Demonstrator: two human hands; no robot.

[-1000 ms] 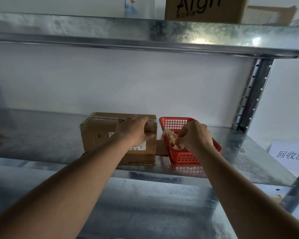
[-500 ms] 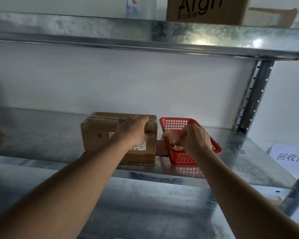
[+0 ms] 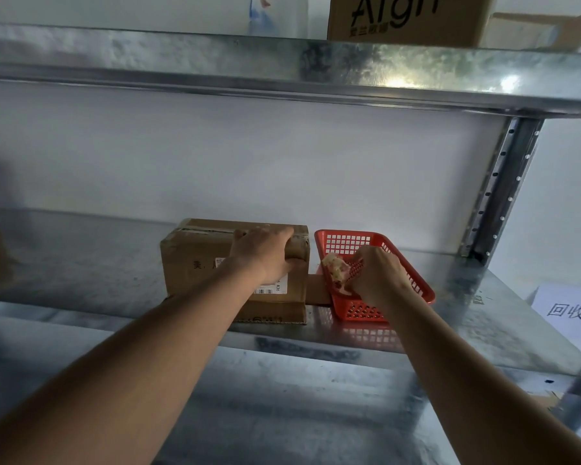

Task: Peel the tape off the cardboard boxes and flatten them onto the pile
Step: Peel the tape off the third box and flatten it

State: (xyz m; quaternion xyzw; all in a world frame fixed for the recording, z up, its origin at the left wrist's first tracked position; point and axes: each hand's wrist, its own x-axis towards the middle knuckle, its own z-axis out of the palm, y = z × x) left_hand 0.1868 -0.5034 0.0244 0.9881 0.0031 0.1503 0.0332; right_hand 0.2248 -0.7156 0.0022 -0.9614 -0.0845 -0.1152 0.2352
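Note:
A brown cardboard box [image 3: 195, 260] with a white label stands on the metal shelf [image 3: 81, 263]. My left hand [image 3: 265, 253] grips its upper right edge, fingers over the top and thumb on the front face. Right of the box sits a red plastic basket [image 3: 413, 280]. My right hand [image 3: 376, 276] is down inside the basket, its fingers curled against a crumpled wad of peeled tape [image 3: 332, 266]. A brown cardboard flap [image 3: 316, 288] shows low between box and basket.
An upper metal shelf [image 3: 282, 68] overhangs, carrying a printed cardboard box [image 3: 406, 18] and another box [image 3: 537, 28]. A perforated upright post [image 3: 500, 189] stands at the right. A white paper sign [image 3: 571, 310] lies at far right. A lower shelf [image 3: 282, 414] fills the foreground.
My right hand has lowered with the tape wad from above the basket's rim down into the basket. My left hand has stayed on the box.

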